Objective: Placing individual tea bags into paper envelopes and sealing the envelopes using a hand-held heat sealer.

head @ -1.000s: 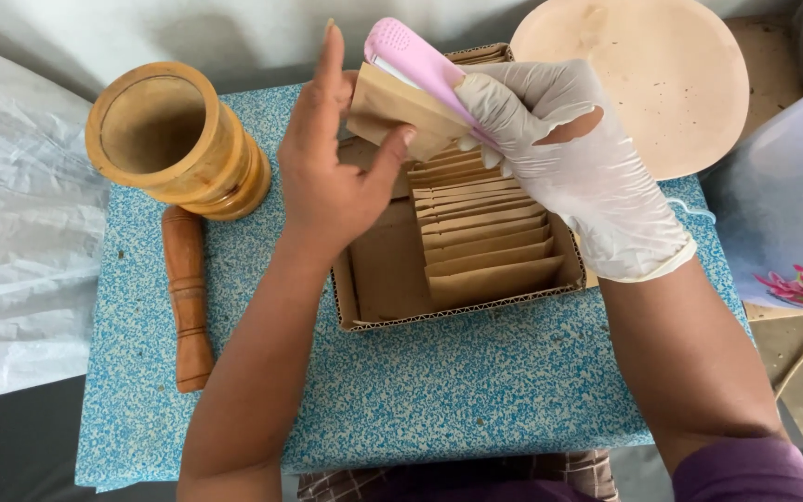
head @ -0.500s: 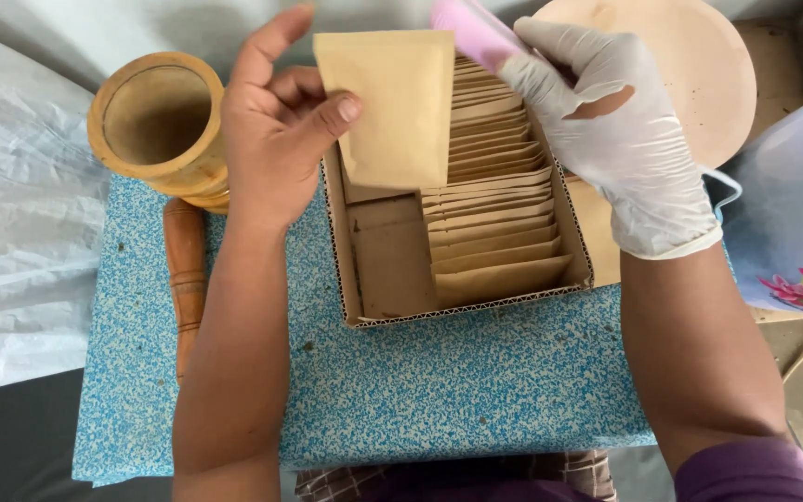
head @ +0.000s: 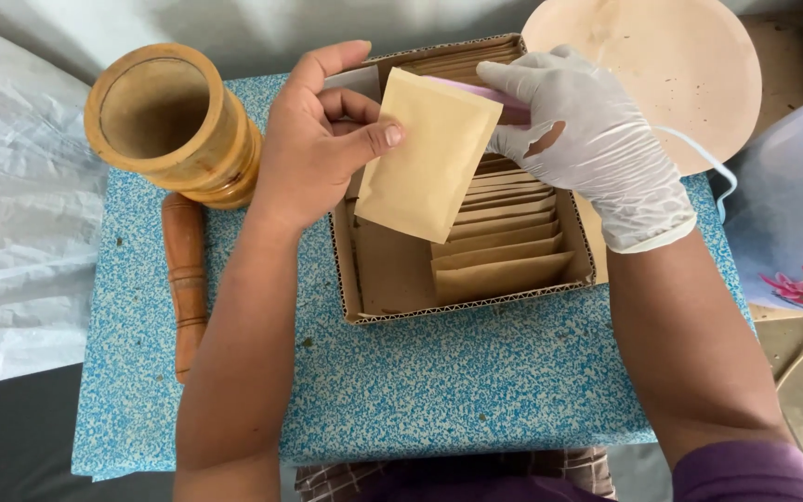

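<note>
While only the head view is available, it shows both hands clearly.

Head view, hands: the left hand (head: 313, 139), bare, is pinched on a brown paper packet (head: 425, 158), thumb on the front face and fingers behind its left edge. The packet hangs tilted above the cardboard box (head: 457, 311), lower corner pointing into the box and not touching the contents. The right hand (head: 597, 149), in a white glove with a tear on the back, is wrapped around a pink handheld tool (head: 499, 98). The tool lies just behind the packet's top right edge; whether it clamps that edge is hidden by the packet.

Head view, surroundings: a row of packets (head: 499, 251) stands overlapped in the right part of the box, and the left part shows bare cardboard. The box sits on a blue speckled table (head: 467, 381). A wooden mortar (head: 169, 121) stands to the left with a pestle (head: 186, 279) lying just below it. A round board (head: 671, 56) is beyond the gloved hand.

Judgement: the step in hand is work on the packet's top edge with the tool. Further handling calls for a steady pinch and the edge held flat to the tool.

Change from half a second ago: the packet was then upright and higher, and the tool was raised clear above it. The packet is now lower and tilted, with the tool at its top edge.
</note>
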